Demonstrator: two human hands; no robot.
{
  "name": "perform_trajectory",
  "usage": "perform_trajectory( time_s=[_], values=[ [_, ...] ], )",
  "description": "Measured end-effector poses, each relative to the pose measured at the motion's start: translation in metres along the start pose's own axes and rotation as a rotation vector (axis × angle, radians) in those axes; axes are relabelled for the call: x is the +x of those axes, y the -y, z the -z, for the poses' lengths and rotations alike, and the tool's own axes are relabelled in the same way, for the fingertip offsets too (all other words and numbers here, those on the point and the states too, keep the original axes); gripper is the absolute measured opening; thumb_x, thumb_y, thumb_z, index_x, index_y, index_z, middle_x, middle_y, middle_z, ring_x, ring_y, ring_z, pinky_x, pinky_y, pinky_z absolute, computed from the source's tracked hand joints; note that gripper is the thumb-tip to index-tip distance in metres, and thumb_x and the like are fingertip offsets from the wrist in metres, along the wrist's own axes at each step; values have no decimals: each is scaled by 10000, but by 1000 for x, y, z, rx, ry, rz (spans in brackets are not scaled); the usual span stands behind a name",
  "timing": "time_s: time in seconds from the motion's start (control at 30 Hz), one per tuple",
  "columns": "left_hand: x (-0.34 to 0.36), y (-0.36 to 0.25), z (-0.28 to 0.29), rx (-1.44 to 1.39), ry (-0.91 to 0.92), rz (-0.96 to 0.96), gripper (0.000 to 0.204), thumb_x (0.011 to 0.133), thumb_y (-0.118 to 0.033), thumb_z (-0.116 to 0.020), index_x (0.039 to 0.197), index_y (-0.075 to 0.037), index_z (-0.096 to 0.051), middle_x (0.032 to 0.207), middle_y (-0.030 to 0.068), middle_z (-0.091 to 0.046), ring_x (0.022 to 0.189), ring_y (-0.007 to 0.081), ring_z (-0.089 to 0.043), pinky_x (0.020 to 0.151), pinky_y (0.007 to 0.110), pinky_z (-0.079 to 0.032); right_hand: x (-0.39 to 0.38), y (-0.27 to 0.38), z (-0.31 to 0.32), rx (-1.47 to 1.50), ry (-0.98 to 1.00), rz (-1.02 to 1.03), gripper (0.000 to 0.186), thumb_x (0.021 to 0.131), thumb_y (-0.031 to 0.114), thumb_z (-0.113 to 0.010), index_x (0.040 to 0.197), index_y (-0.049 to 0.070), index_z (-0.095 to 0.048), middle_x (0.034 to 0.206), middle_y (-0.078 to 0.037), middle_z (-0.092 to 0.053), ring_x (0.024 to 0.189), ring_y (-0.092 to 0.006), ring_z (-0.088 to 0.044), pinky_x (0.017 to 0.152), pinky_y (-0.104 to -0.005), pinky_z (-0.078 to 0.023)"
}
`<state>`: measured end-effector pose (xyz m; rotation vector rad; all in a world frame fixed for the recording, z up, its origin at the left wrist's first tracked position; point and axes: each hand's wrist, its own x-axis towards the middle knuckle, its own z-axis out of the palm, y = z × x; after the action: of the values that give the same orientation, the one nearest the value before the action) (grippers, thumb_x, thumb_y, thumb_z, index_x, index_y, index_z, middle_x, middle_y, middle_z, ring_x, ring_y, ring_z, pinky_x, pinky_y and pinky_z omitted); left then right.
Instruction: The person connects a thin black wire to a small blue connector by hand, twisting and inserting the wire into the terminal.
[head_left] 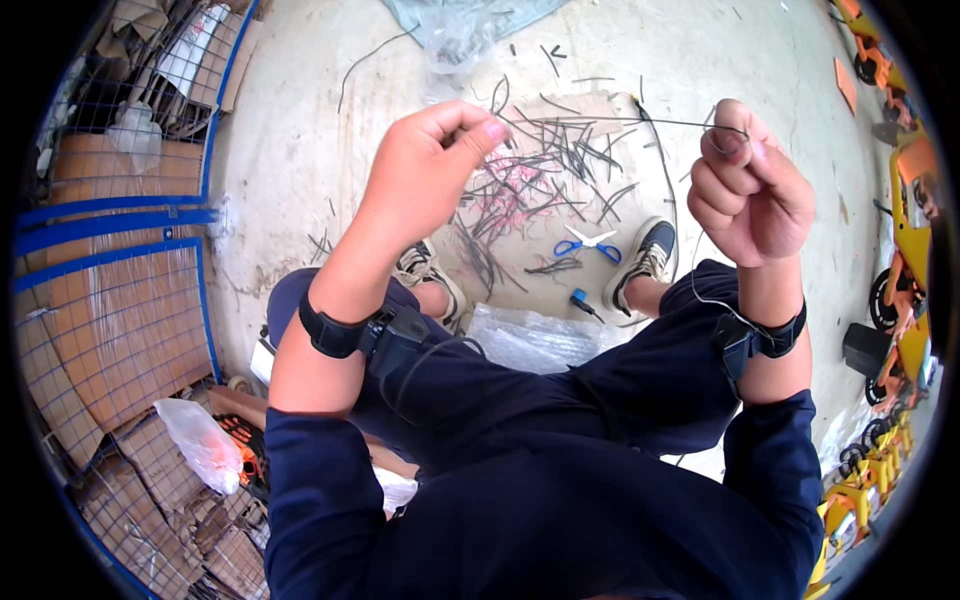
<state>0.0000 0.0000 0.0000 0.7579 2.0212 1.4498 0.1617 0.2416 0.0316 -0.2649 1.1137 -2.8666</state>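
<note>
A thin dark wire (640, 121) runs nearly straight between my two raised hands. Thumb and forefinger of my left hand (425, 165) pinch its left part, where a small loop stands up and a short dark end pokes out below. My right hand (750, 190) is closed with curled fingers around the other end, which bends at the fingertips. Below the wire, many short dark cable pieces (575, 150) and tangled pink-red strands (515, 180) lie on the floor. Scissors with blue handles (590, 243) rest spread apart between my feet, nearer the right shoe.
A small blue item with a black lead (582, 298) and clear bubble wrap (535, 338) lie between my legs. Blue mesh cages (110, 215) holding cardboard stand at left. Yellow and orange wheeled equipment (905, 250) lines the right side. A plastic bag (455, 45) lies ahead.
</note>
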Motion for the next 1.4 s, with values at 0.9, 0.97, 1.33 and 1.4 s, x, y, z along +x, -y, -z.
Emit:
perform_trajectory(
  time_s=[0.9,0.97,1.33,1.4],
  values=[
    [-20,-18,-28,160,219,-323,208,919,-217,-601,845,-22,-600,715,57,-568,645,161,-520,608,288,-431,13,-55,-28,-1283,-148,86,39,912,57,-571,912,28,-596,633,-36,-541,543,-120,-469,528,-251,-403],
    [-23,-22,-26,107,267,-265,206,925,-210,-596,841,-21,-591,707,46,-554,648,136,-502,611,275,-424,14,-56,-30,-1282,-131,105,33,907,54,-570,912,30,-593,623,-47,-537,531,-140,-474,524,-260,-404],
    [-19,-30,-16,-162,629,57,260,930,-199,-598,745,-26,-543,672,-9,-530,614,76,-448,562,248,-385,9,-39,-38,-1193,9,-192,58,897,33,-556,924,20,-606,700,-83,-580,579,-174,-512,555,-298,-417],
    [-20,-30,-14,-275,684,100,253,917,-186,-607,732,-27,-538,671,-2,-540,606,78,-452,553,246,-381,9,-34,-45,-1009,3,-247,64,910,43,-555,919,12,-611,746,-59,-594,621,-143,-518,575,-283,-418]
  ],
)
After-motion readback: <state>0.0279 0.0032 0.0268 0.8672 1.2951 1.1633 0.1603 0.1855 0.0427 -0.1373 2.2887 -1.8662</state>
